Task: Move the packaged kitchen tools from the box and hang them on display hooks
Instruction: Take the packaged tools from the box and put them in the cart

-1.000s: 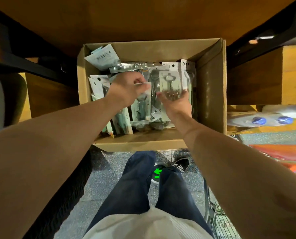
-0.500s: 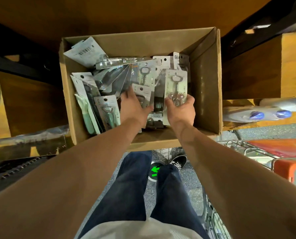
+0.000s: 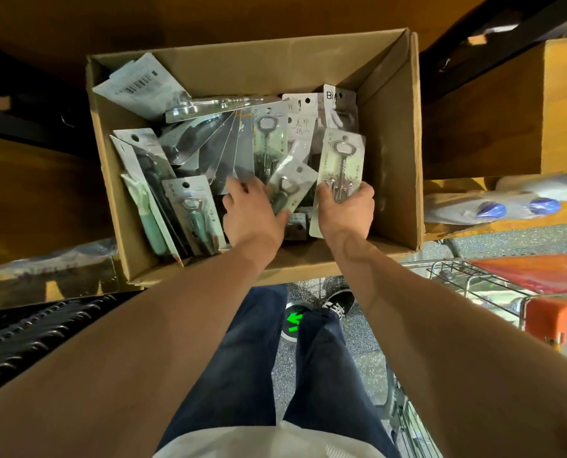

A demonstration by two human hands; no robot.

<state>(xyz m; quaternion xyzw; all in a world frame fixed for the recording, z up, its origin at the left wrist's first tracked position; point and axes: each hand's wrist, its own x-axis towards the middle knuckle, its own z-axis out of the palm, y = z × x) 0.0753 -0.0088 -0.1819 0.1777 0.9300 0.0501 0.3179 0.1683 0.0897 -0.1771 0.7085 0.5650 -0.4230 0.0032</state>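
Left hand (image 3: 252,213) has tilted opener pack (image 3: 292,186).

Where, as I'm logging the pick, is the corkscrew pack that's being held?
Head view: the corkscrew pack sits right of centre in the cardboard box, its lower end gripped by the right hand.

Wire cart (image 3: 459,273), orange crate (image 3: 556,322).

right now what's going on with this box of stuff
A person has both hands inside a cardboard box full of packaged kitchen tools. The right hand grips a carded corkscrew by its lower end. The left hand touches a smaller bottle opener pack beside it; whether it grips it is unclear.
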